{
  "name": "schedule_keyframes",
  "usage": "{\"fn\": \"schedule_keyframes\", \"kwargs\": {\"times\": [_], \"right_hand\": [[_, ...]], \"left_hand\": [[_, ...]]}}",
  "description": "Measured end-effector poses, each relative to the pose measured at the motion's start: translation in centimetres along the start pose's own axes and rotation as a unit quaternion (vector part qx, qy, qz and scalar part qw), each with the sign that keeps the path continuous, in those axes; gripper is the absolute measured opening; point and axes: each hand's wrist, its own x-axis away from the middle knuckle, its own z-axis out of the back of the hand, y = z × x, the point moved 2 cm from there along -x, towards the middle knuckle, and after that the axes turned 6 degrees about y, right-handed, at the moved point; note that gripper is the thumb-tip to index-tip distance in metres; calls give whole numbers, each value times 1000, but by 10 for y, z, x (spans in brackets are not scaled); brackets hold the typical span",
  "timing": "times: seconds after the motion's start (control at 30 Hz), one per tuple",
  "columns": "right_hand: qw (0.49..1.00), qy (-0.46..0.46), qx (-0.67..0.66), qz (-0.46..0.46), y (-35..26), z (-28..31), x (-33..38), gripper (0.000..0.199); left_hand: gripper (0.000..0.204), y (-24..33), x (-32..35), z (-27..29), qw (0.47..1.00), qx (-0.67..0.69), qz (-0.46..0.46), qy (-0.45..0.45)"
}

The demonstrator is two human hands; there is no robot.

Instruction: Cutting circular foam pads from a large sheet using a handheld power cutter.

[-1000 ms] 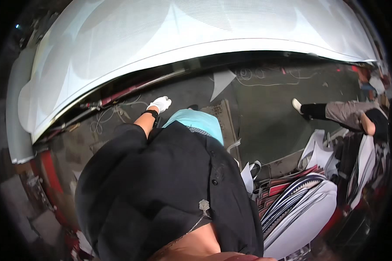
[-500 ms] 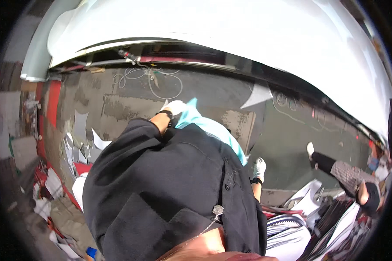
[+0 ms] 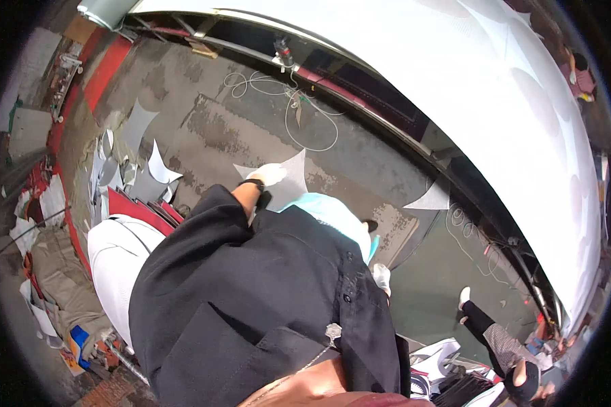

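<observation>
My left hand, in a white glove, is closed on a pale grey sheet offcut with curved-in edges and pointed corners. The piece hangs in front of me, just beyond my turquoise garment; the glove hides part of it. On my right side, my right hand, also white-gloved, hangs low beside my body, and its fingers are too small to make out. A similar pale offcut lies on the floor beside the long table.
A long table with white sheet material runs along the far side and right. Coiled pale hose lies on the floor. At left are piled offcuts and a white roll. Another person is at lower right.
My view has turned and shifted left. The grey offcut by my left hand now shows broadly, where only a tip showed before. My right hand is drawn closer to my body.
</observation>
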Motion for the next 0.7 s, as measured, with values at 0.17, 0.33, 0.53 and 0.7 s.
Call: {"fn": "schedule_keyframes", "kwargs": {"times": [0.17,0.33,0.53,0.7], "right_hand": [[926,5,-283,-250,7,2,-59,18],[851,-84,-366,-366,-11,51,-136,23],[995,48,-88,8,18,50,-262,29],[995,-92,21,-29,-18,83,-373,26]], "left_hand": [[45,-132,14,44,982,-129,119,66],[35,-188,-7,47,982,52,159,86],[46,-99,-61,117,943,237,117,203],[58,26,-99,220,923,323,-17,207]]}}
